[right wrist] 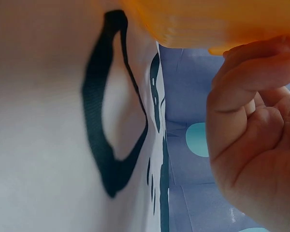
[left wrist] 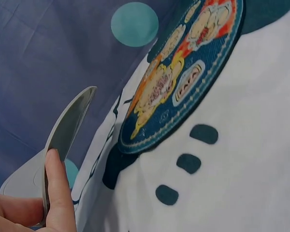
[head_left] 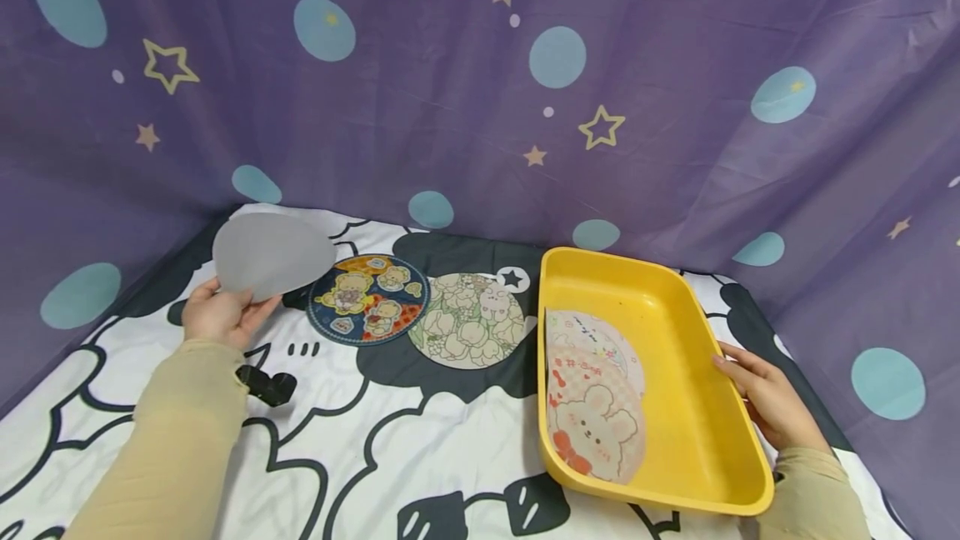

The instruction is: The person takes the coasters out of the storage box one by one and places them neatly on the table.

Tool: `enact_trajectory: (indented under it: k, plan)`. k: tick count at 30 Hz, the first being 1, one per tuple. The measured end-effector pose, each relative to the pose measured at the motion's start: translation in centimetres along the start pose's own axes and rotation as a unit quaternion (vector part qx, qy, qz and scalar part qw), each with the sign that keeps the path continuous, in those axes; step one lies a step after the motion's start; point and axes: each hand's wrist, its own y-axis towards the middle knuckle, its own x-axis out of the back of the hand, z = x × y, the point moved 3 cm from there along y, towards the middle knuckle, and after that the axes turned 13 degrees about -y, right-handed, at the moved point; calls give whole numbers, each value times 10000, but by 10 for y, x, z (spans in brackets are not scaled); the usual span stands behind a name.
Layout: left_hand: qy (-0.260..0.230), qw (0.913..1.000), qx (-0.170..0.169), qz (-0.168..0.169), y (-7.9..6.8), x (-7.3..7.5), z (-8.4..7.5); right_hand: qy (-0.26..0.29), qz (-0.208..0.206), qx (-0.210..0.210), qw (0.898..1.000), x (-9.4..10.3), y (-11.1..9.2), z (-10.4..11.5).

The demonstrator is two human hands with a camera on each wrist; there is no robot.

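Thumb and fingers of our left hand [head_left: 223, 317] pinch the near edge of a plain grey, thin, rounded sheet [head_left: 273, 255], which we hold raised above a white cloth with black cartoon outlines [head_left: 330, 461]. From the left wrist we see the sheet nearly edge-on and bowed, with one finger flat along its face. Just to the right of that pinch lies a dark blue printed disc with yellow bears [head_left: 367, 300], and it overlaps a pale green flower-printed disc [head_left: 467, 327] farther right. Well apart from this grip, our right hand [head_left: 772, 398] grips the right-hand rim of a deep yellow rectangular tray [head_left: 686, 415], with its fingers curled at the outer wall. Across the tray from that grip, along the opposite wall, we have a pink checked disc with a white bunny [head_left: 596, 427] lying partly over a paler pink printed disc [head_left: 592, 336]; the wall hides the left edges of both. Beyond both our hands hangs a purple curtain with teal ovals and stars [head_left: 450, 107].
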Motion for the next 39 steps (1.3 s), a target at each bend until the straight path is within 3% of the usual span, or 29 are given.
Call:
enact_trajectory:
  k: [12, 22, 39]
  plan:
    - [-357, 9992, -88, -156, 3, 0, 5, 206, 7, 11, 9998, 0, -1, -3]
    - [11, 9993, -170, -325, 9, 2, 6, 334, 3, 146, 9993, 0, -1, -1]
    - [133, 9989, -203, -404, 14, 8, 9, 290, -16, 122, 9995, 0, -1, -2]
